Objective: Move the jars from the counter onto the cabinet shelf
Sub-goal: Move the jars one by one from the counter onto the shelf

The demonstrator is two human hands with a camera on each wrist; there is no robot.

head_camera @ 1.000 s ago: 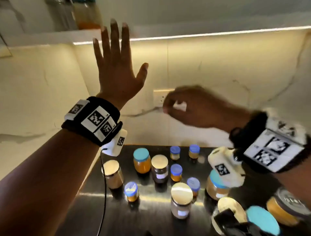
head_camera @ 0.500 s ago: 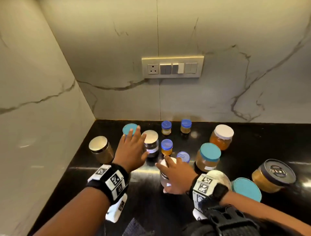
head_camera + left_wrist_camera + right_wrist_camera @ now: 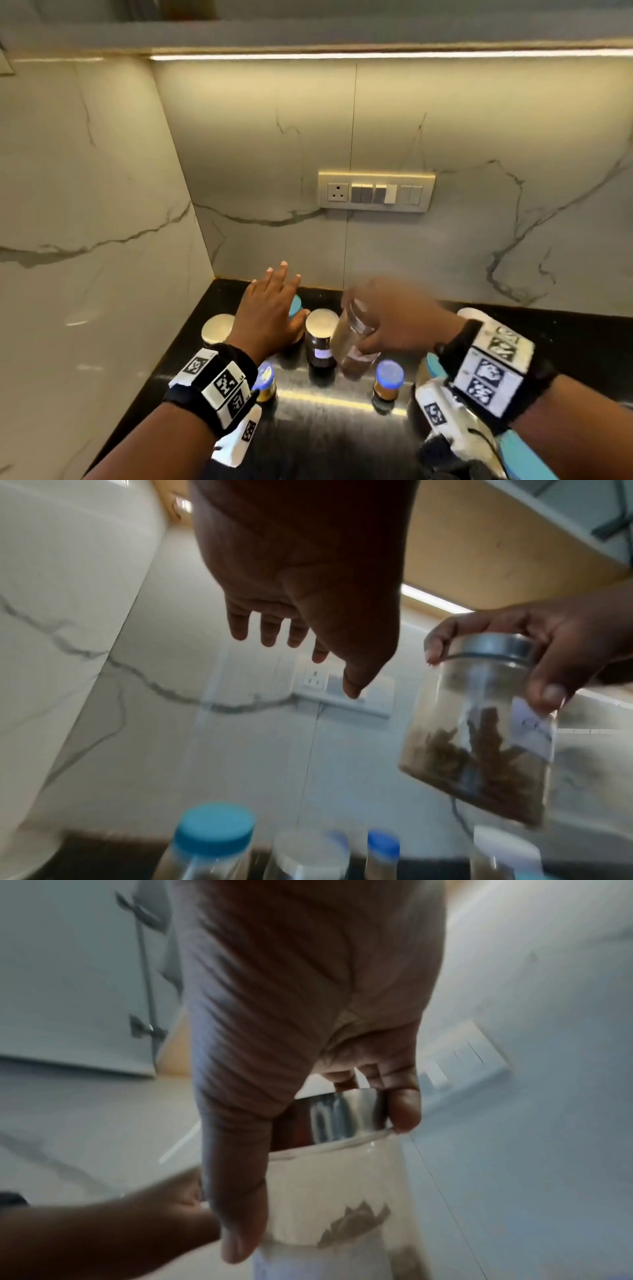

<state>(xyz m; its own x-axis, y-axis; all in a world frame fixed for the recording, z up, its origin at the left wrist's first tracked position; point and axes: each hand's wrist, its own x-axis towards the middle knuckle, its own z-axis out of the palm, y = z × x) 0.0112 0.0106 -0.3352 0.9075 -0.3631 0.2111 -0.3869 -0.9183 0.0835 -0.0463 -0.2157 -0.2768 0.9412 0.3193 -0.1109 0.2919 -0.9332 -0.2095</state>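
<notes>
A: Starting at the left, what do we see on the counter (image 3: 191, 346)?

B: We see a gold-lidded jar (image 3: 217, 329) in the corner. Just right of it our left hand (image 3: 270, 310) hovers flat above the teal-lidded jar (image 3: 295, 306), fingers straight and slightly spread, holding nothing. A small blue-lidded jar (image 3: 265, 380) stands nearer us, partly behind the wrist.

A: And in the middle?

B: A dark jar with a pale lid (image 3: 320, 339) stands upright on the counter. Beside it our right hand (image 3: 397, 322) holds the clear jar (image 3: 356, 337) lifted off the counter and tilted, well below the cabinet (image 3: 342, 32). From the left wrist view, the fingers curl over its metal lid (image 3: 493, 646) and the thumb presses its side by the label. Brown bits lie at its bottom.

A: Further right?

B: Another small blue-lidded jar (image 3: 387, 380) stands on the counter, and the switch plate (image 3: 376, 191) sits on the wall above.
</notes>
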